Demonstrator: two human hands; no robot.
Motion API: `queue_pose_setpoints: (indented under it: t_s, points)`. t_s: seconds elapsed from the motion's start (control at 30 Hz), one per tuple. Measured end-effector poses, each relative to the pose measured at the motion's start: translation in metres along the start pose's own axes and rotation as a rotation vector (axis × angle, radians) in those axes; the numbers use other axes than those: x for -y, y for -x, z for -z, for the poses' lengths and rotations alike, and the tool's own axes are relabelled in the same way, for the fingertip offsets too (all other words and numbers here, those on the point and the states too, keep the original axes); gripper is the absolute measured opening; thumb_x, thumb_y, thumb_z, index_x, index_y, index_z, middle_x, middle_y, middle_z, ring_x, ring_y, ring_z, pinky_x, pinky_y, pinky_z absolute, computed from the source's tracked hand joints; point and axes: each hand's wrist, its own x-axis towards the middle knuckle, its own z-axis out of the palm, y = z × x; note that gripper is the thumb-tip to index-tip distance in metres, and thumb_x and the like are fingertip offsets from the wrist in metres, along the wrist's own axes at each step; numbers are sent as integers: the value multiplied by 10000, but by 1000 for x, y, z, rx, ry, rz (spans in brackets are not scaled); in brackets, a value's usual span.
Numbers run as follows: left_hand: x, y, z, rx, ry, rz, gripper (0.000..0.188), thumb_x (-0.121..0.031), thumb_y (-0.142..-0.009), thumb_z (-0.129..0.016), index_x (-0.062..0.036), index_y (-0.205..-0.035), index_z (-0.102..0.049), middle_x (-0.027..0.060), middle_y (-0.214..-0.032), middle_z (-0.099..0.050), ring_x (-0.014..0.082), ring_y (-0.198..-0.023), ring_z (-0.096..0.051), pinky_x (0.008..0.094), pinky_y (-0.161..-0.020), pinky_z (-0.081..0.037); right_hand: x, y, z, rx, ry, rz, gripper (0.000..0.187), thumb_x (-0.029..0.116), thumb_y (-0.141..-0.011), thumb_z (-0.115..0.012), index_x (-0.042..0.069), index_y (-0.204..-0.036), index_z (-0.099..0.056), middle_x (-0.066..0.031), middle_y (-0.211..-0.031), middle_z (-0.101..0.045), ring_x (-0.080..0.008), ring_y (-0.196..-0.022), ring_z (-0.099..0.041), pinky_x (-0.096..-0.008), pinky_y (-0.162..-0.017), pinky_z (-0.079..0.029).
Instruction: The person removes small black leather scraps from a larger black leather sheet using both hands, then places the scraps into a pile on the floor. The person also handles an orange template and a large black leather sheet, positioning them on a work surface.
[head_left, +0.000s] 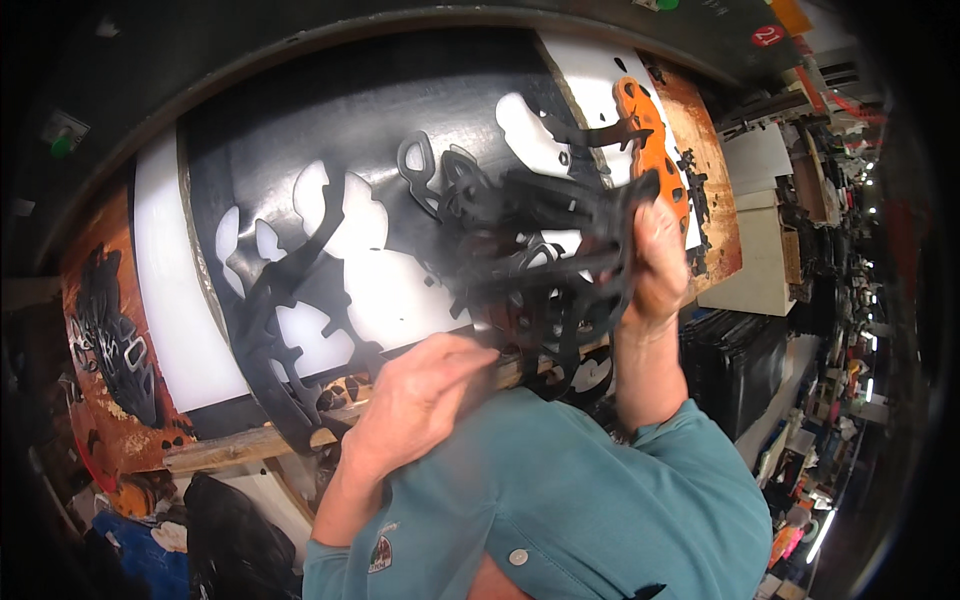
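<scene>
R hand point(660, 255) clamped on outer rim of blk cut-out web point(565, 195), over worktop's point(718, 170) near side, R of ctr; L hand point(420, 390) by its lower L, blurred, can't tell if gripping. Web prob. light, bendy, not slick; thin bridges may tear, so best held by wide bands. Beneath: holed blk sheet point(300, 110) on white board point(170, 300); orange piece point(652, 155) nr R edge; dark stack point(745, 365), cluttered room beyond.

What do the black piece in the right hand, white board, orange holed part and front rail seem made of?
Black piece: perhaps rubber or foam; dark, low sheen, though blurred.
White board: probably plastic; smooth, evenly white.
Orange holed part: plastic or painted metal, unclear; even colour.
Front rail: likely bare wood; brown, worn, streaky.
</scene>
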Motion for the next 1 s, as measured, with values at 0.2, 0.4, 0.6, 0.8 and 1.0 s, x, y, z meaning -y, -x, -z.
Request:
queue_pose_setpoints:
  t_s: [0.2, 0.4, 0.6, 0.8, 1.0]
  points:
    - [-1, 8, -33, -159, 206, 414, 302, -33, -1017, -593, 32, -1294, -693, 202, -1234, -748, 287, -1094, -743, 361, -968, -561, 99, -41, 54, -131, 446, 501, 190, 147, -1054, -641, -1, -1140, -723, -122, -955, -772, -149, -749, -742, -251, -639, -600]
    - [19, -4, -52, -36, 300, 701, 452, -183, -1067, -630, 75, -1436, -588, 123, -1226, -741, 120, -1026, -684, 268, -915, -538, 64, -1, 81, 62, 1216, 672, 266, -44, -903, -730, -17, -1168, -735, -124, -983, -773, -198, -789, -736, -292, -664, -582]
    - [37, -41, -54, 218, 645, 884, 435, -341, -1033, -694, 34, -1253, -698, 53, -965, -716, 100, -839, -640, 264, -781, -525, -12, 34, 107, 569, 1304, 500, 375, -98, -759, -802, -67, -1121, -707, -161, -916, -736, -305, -760, -714, -374, -655, -567]
    - [15, -66, -68, 226, 371, 892, 398, -369, -1018, -712, 10, -1132, -755, 42, -936, -721, 85, -797, -588, 266, -794, -505, -21, 45, 123, 542, 1243, 484, 456, -66, -681, -784, -27, -1125, -689, -128, -907, -705, -319, -782, -690, -386, -661, -566]
    - [0, -69, -64, -106, 604, 929, 321, -288, -1023, -722, -1, -1159, -772, 26, -1027, -768, 71, -906, -665, 240, -787, -537, 2, 40, 118, 515, 1244, 544, 421, -45, -730, -809, -26, -1133, -691, -124, -928, -717, -304, -772, -696, -386, -652, -568]
